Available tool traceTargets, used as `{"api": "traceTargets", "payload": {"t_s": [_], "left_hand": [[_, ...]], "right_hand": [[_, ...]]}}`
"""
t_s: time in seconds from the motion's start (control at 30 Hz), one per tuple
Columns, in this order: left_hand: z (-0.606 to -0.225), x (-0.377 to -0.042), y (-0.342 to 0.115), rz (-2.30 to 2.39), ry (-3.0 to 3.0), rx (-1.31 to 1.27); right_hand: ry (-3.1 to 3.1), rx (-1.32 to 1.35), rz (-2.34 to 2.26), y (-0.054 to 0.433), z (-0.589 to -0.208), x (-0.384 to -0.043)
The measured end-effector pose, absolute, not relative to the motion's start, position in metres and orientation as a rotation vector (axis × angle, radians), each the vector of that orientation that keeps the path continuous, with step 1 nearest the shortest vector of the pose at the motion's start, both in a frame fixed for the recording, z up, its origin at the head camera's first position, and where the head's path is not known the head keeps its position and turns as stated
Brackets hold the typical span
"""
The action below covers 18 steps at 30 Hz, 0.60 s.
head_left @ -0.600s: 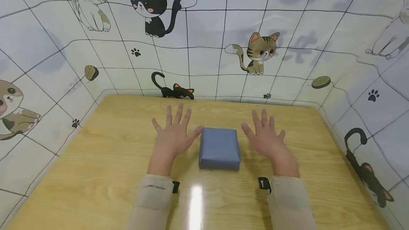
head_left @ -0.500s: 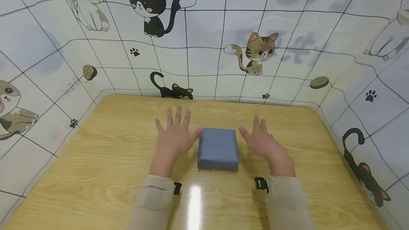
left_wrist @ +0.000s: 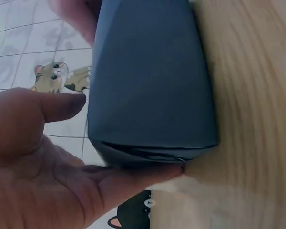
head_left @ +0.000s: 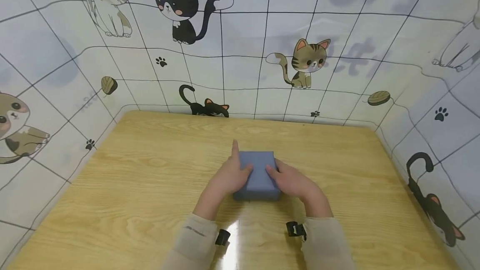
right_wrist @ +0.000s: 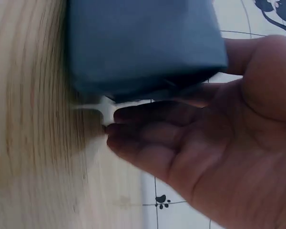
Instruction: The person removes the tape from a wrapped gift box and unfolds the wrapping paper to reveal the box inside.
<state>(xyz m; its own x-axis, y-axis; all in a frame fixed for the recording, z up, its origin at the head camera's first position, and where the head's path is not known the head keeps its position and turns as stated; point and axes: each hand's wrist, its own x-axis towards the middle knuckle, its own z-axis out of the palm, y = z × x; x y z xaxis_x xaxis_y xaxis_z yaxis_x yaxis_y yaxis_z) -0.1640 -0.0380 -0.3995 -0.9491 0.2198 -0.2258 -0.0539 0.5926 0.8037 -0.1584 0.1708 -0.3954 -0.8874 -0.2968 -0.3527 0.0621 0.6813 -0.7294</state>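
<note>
A blue-grey box (head_left: 261, 180), which looks wrapped in smooth paper, sits on the table between both hands. My left hand (head_left: 231, 175) holds its left side, thumb over the top and index finger pointing forward past the edge. In the left wrist view, the left fingers (left_wrist: 133, 183) lie along the folded end of the box (left_wrist: 152, 81). From the other side my right hand (head_left: 294, 180) grips the box, its thumb on top. Several right fingers (right_wrist: 155, 155) show just off the box (right_wrist: 143, 43) in the right wrist view; the right thumb is partly hidden there.
The wooden table (head_left: 150, 170) runs back to a wall covering (head_left: 243, 70) printed with cats and grid lines. It also rises on the left and right. A light reflection shows near the front of the table.
Both hands have come inward from spread fingers beside the box to holding its two sides, thumbs on top. The box stays in nearly the same place.
</note>
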Motion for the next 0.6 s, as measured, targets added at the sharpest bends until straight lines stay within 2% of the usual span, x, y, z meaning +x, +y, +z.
{"api": "traceTargets", "payload": {"t_s": [0.17,0.27,0.37,0.47,0.53,0.6], "left_hand": [[-0.395,-0.162,-0.033,1.407,2.525,0.065],[-0.392,-0.164,-0.034,1.514,2.506,0.025],[-0.389,-0.167,-0.04,1.731,2.393,-0.003],[-0.387,-0.17,-0.048,1.907,2.243,-0.027],[-0.388,-0.17,-0.052,1.874,2.237,-0.023],[-0.391,-0.17,-0.055,1.763,2.285,-0.007]], "right_hand": [[2.443,-0.191,-1.273,0.175,-0.388,-0.155],[2.578,-0.282,-1.309,0.176,-0.377,-0.152],[2.837,-0.528,-1.204,0.171,-0.367,-0.147],[3.121,-0.854,-0.867,0.164,-0.364,-0.142],[3.17,-1.01,-0.677,0.16,-0.368,-0.139],[3.1,-1.038,-0.631,0.158,-0.373,-0.137]]}}
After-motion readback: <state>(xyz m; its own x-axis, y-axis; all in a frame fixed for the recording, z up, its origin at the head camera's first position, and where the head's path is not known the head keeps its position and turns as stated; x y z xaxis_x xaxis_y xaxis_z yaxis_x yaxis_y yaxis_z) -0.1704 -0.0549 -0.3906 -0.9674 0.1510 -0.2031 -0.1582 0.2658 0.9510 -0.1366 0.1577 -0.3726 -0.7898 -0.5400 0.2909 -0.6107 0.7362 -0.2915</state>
